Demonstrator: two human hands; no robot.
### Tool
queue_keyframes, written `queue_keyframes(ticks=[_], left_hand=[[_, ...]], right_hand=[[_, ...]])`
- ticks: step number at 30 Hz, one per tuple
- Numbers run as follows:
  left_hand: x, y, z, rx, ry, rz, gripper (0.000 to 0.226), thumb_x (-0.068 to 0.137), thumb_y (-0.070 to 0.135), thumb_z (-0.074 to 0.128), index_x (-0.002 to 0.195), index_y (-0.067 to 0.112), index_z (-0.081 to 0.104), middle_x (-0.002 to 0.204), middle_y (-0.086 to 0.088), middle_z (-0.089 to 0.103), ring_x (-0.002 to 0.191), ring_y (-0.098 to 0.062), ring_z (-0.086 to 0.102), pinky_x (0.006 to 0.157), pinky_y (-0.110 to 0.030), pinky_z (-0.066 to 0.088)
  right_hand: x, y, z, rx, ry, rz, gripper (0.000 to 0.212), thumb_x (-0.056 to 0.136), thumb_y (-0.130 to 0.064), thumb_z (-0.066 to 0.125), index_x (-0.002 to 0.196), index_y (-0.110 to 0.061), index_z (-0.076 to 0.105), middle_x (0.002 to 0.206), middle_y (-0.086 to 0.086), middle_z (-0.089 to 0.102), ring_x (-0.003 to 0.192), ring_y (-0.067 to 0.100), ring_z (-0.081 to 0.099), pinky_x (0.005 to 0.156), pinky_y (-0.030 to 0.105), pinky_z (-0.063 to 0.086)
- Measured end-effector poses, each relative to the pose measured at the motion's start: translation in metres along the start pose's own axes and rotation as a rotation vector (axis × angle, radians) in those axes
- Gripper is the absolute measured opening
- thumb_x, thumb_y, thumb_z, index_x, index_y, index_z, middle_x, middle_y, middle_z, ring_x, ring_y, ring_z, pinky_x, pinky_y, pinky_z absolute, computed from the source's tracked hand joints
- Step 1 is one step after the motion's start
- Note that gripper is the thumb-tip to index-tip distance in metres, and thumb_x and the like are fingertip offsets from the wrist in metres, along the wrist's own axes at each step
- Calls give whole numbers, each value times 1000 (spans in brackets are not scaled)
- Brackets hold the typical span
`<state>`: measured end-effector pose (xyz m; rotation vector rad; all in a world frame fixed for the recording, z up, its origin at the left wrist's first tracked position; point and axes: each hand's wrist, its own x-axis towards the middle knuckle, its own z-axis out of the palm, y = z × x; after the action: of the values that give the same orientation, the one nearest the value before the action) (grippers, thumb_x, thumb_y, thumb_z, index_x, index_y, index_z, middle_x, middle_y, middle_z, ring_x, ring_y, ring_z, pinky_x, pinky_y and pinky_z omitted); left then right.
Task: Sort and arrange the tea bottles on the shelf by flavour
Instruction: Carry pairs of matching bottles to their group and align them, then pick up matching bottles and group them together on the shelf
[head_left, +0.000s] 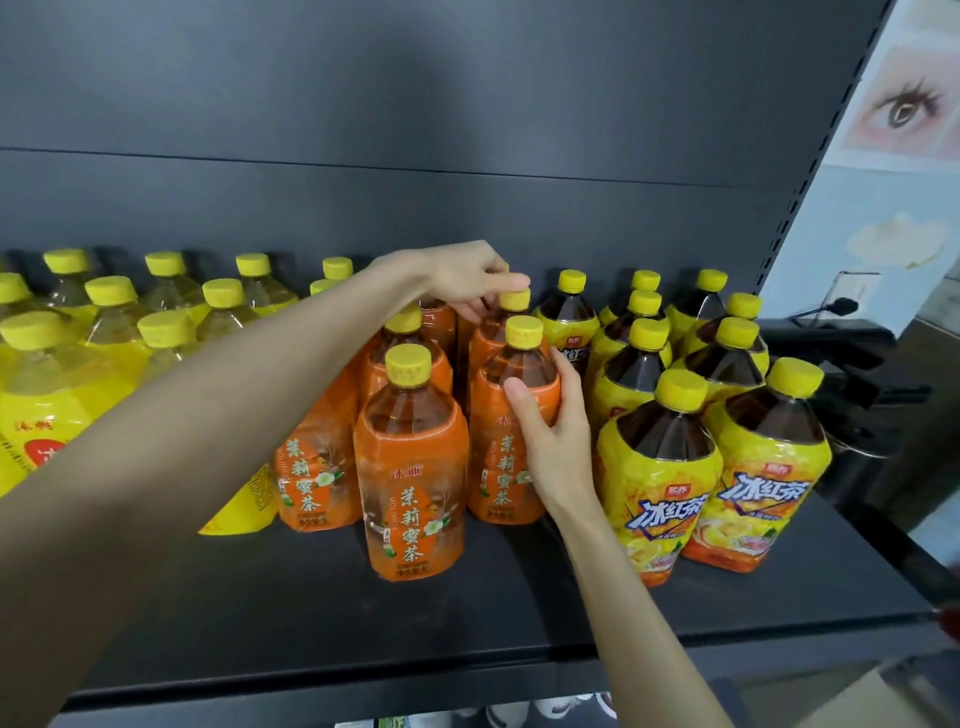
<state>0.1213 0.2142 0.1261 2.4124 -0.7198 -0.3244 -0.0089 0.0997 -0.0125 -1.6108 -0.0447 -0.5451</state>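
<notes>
On the dark shelf (311, 613), head view: three flavour groups stand upright. Pale yellow-label bottles (111, 332) at left, orange-label bottles (413, 467) in the middle, dark-tea bottles (660, 467) with yellow labels at right. Left hand (462, 280) reaches over the orange group, fingertips pinched on the cap of a rear orange bottle (511, 304). Right hand (550, 431) wraps the front right orange bottle (511, 395), fingers clamped round its shoulder and label.

Upright yellow-capped tea bottles (413, 457) grouped by label colour.
</notes>
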Motion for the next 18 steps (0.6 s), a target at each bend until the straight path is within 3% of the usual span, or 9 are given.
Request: queue_keyframes(ticks=[4, 6, 9, 11, 15, 18], left_hand=[[-46, -5, -14, 83, 283, 85, 53, 98, 45, 36, 120, 3, 58, 119, -11, 63, 111, -25, 59, 98, -40, 47], [-78, -12, -8, 58, 436, 165, 49, 99, 43, 36, 118, 5, 61, 116, -6, 65, 109, -19, 59, 99, -35, 44], [-122, -25, 23, -32, 650, 253, 38, 98, 37, 42, 122, 12, 58, 115, 4, 60, 107, -8, 55, 88, -9, 39], [-145, -33, 47, -66, 768, 267, 43, 96, 41, 43, 129, 15, 53, 121, 9, 54, 111, -3, 49, 90, -8, 35], [-174, -53, 95, -111, 773, 225, 69, 87, 60, 46, 145, 27, 27, 145, 12, 34, 133, -2, 31, 110, -29, 30], [-185, -66, 129, -61, 704, 214, 99, 75, 68, 56, 149, 30, 3, 157, 6, 12, 143, -7, 14, 115, -33, 22]], right_hand=[[-3, 2, 0, 46, 19, 42, 69, 84, -36, 67, 141, -34, 29, 114, -29, 48, 103, -8, 55, 82, 12, 50], [-6, 5, 1, 48, 12, 62, 79, 78, -42, 70, 143, -33, 27, 116, -26, 48, 105, -6, 54, 83, 15, 50], [-12, 10, 4, 47, -1, 90, 94, 68, -50, 71, 146, -30, 25, 123, -15, 50, 111, 3, 54, 86, 21, 50], [-15, 13, 4, 45, 2, 94, 92, 67, -50, 70, 146, -28, 27, 124, -10, 52, 110, 4, 55, 86, 21, 49], [-17, 13, 5, 44, 8, 108, 86, 73, -48, 70, 145, -27, 30, 127, -5, 53, 113, 10, 56, 93, 33, 50], [-16, 15, 6, 35, 17, 112, 77, 80, -42, 71, 145, -28, 31, 129, -4, 54, 115, 13, 56, 98, 40, 50]])
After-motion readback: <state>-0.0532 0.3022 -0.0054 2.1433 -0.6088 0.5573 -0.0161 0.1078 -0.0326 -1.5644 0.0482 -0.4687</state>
